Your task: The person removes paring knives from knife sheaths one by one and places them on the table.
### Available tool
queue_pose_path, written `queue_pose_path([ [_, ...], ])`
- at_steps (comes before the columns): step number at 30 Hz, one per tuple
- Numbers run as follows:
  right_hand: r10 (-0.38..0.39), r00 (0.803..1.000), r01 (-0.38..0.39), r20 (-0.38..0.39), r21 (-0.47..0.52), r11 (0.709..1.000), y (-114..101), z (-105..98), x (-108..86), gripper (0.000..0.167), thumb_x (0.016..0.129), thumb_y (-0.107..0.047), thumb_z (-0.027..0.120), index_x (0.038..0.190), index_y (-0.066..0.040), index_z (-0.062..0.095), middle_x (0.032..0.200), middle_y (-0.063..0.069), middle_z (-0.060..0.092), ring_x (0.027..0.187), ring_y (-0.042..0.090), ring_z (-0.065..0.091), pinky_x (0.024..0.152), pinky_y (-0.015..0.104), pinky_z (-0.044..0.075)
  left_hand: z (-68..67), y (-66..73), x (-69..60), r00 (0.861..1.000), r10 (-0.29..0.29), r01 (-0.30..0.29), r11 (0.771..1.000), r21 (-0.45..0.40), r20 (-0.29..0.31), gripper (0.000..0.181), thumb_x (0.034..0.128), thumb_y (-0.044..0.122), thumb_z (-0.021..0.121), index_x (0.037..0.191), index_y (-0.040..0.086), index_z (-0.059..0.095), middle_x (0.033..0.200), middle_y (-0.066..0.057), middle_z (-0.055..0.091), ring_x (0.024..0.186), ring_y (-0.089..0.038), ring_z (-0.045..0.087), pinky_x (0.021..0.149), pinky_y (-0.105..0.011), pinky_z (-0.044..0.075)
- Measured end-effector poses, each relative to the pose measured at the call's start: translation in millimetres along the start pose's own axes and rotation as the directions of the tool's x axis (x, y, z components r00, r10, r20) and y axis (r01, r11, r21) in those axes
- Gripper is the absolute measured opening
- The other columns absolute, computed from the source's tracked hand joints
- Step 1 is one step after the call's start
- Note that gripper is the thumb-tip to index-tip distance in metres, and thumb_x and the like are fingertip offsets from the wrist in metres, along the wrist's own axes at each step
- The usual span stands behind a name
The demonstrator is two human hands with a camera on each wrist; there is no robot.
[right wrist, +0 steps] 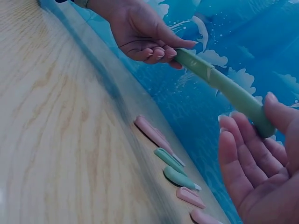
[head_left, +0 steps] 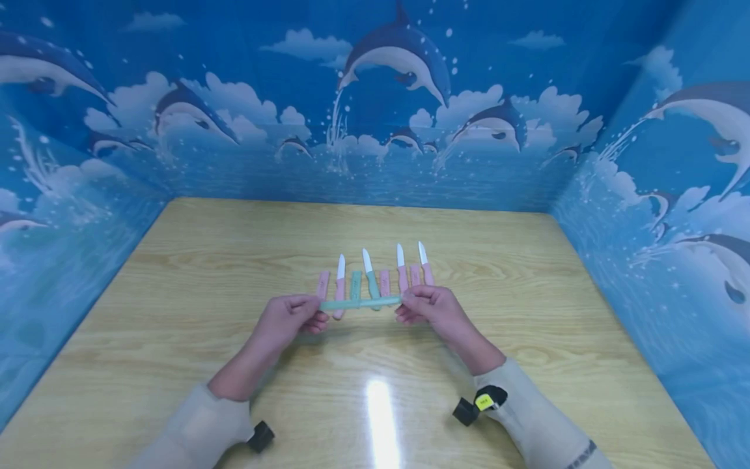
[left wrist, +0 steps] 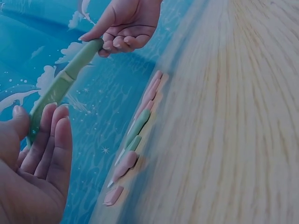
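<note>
A green paring knife (head_left: 379, 301) sits in its green sheath (head_left: 340, 305), held level above the table between both hands. My left hand (head_left: 290, 316) pinches the sheath end between thumb and fingers. At the handle end, my right hand (head_left: 430, 307) does the same. The blade is hidden inside the sheath. Behind them, a row on the table mixes bare knives and loose sheaths: a pink sheath (head_left: 323, 284), a pink knife (head_left: 341, 286), a green sheath (head_left: 355, 284), a green knife (head_left: 372, 279), another pink sheath (head_left: 384, 281), and more pink pieces at the right end.
The wood-grain table (head_left: 222, 260) is walled at the back and sides by blue dolphin-print cloth (head_left: 375, 176). The row's bare blades point toward the back cloth. A bright light reflection lies on the tabletop near the front.
</note>
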State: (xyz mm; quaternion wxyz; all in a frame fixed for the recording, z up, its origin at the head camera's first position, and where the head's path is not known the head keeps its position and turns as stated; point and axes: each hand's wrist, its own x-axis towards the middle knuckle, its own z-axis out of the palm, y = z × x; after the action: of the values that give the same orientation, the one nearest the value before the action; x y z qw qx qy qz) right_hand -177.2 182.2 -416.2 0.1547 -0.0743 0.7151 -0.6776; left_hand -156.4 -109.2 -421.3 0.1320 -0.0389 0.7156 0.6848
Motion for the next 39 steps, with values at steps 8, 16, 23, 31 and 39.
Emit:
queue_pose_path([
  [8,0.058,0.998,-0.058,-0.023,0.007,0.998,7,4,-1.1,0.037,0.098,-0.027,0.059,0.087,0.008,0.066,0.066,0.003,0.068,0.059,0.012,0.064,0.059,0.025,0.057,1.5,-2.6,-1.4,0.998,-0.056,0.058,0.997,0.046,-0.04,0.035,0.0994,0.024,0.057,0.097,-0.009,0.068,0.072,-0.008,0.069,0.062,-0.015,0.065,0.061,-0.027,0.059],
  [16,0.118,0.993,-0.118,-0.013,-0.016,0.993,15,8,-3.3,0.045,0.096,-0.036,0.06,0.079,0.005,0.065,0.06,0.003,0.064,0.052,0.011,0.058,0.051,0.023,0.054,2.0,-5.9,-2.6,0.997,-0.049,0.057,0.99,0.133,-0.061,0.043,0.0969,0.035,0.059,0.085,-0.005,0.069,0.065,-0.005,0.067,0.054,-0.013,0.06,0.046,-0.019,0.047],
  [23,0.104,0.995,-0.104,-0.009,-0.012,0.995,14,8,-3.1,0.046,0.097,-0.035,0.059,0.081,0.008,0.064,0.061,0.002,0.063,0.052,0.01,0.058,0.051,0.022,0.054,1.6,-6.2,-1.8,0.997,-0.06,0.067,0.988,0.141,-0.051,0.043,0.098,0.033,0.058,0.092,-0.008,0.069,0.066,-0.006,0.067,0.055,-0.013,0.061,0.047,-0.019,0.048],
  [31,0.079,0.997,-0.079,0.008,0.009,0.997,11,9,-3.8,0.037,0.099,-0.031,0.057,0.075,-0.004,0.066,0.061,0.0,0.063,0.052,0.008,0.057,0.051,0.02,0.053,2.5,-5.7,-3.6,0.99,0.127,-0.099,0.943,0.318,-0.067,0.035,0.0973,0.03,0.06,0.113,-0.001,0.067,0.092,-0.013,0.072,0.078,-0.021,0.069,0.067,-0.029,0.059],
  [39,0.078,0.997,-0.078,-0.002,0.002,0.997,11,9,-3.6,0.036,0.099,-0.032,0.057,0.075,-0.006,0.066,0.061,0.0,0.063,0.052,0.008,0.057,0.051,0.02,0.053,4.1,-1.5,-10.3,0.633,0.742,-0.583,0.27,0.767,0.22,0.067,0.0765,0.041,0.077,0.128,0.001,0.06,0.117,-0.018,0.067,0.103,-0.032,0.067,0.086,-0.041,0.056],
])
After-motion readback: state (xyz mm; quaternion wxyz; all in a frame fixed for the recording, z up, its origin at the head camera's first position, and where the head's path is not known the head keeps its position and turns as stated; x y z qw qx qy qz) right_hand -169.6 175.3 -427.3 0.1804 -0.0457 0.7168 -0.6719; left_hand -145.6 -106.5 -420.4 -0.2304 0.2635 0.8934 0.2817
